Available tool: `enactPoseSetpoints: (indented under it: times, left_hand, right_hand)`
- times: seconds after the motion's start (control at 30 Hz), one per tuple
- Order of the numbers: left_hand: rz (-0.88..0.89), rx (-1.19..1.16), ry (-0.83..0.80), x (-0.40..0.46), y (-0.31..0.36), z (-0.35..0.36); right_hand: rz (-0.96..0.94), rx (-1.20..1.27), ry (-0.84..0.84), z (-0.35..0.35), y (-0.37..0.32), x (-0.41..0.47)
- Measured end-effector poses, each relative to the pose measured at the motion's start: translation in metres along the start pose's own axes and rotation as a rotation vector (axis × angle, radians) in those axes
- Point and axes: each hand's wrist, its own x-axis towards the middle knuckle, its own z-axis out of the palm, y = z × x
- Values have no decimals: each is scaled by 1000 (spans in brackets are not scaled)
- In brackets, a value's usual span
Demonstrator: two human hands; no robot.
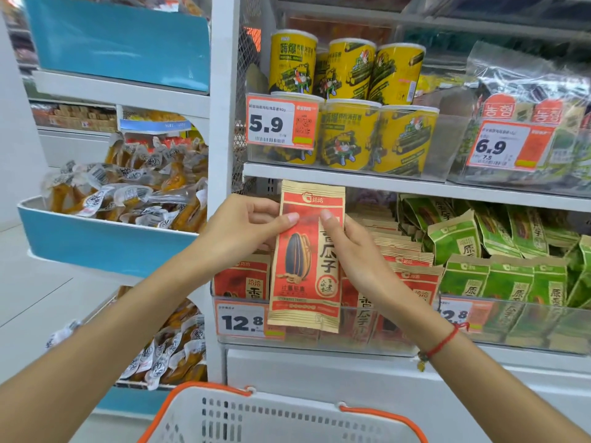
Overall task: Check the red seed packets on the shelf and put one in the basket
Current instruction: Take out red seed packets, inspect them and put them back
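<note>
A red and tan seed packet [307, 270] with a sunflower seed picture is held upright in front of the lower shelf. My left hand [246, 225] pinches its upper left edge, thumb on the front. My right hand [351, 247] grips its right edge, thumb on the front near the top. More red seed packets [412, 279] stand in rows in a clear bin [316, 343] behind it. The white basket [281, 417] with orange handles is at the bottom, under my arms.
Green seed packets [508, 276] fill the bin to the right. Yellow snack cans [348, 103] and bagged seaweed [524, 116] are on the shelf above. Blue bins of wrapped snacks [134, 193] stand at the left. Price tags 12.8 [241, 319] and 5.9 [281, 121] hang on the bins.
</note>
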Motion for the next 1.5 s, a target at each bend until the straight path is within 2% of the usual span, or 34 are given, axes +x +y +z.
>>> enactPoseSetpoints:
  times: [0.17,0.33,0.73,0.8,0.87,1.03,1.1,1.17,1.23,1.3,1.4,1.5]
  left_hand:
    - [-24,4,37,0,-6,-1]
    - [-51,-100,127,4,-7,-6]
    - [-64,-120,83,2,-2,-7]
    - [-62,-109,93,2,-1,-6]
    - [-73,-116,139,3,-1,-7]
    - [-9,-154,457,2,7,-8]
    - [0,-131,510,0,11,-9]
    - [-28,-123,401,-3,17,-10]
    - [-127,-158,139,-5,25,-8]
    - [-179,-211,-71,-6,28,-5]
    - [-132,-278,-236,-6,24,-2]
    - [-147,-337,-212,-3,12,-7]
  right_hand:
    - [119,77,-216,-11,-6,-1]
    - [164,-35,-377,-23,-4,-2]
    - [232,194,-673,-48,-1,1]
    - [225,213,-650,-47,-2,0]
    - [212,212,-558,-45,-6,1]
    - [90,186,-302,-36,-22,0]
    - [-10,145,-151,-29,-23,0]
    - [-164,-18,24,-22,-24,1]
    - [-332,-294,148,-16,-21,-1]
    - [-456,-547,199,-8,-16,-6]
    - [-527,-709,195,2,-8,-10]
    - [-471,-609,39,3,-4,-9]
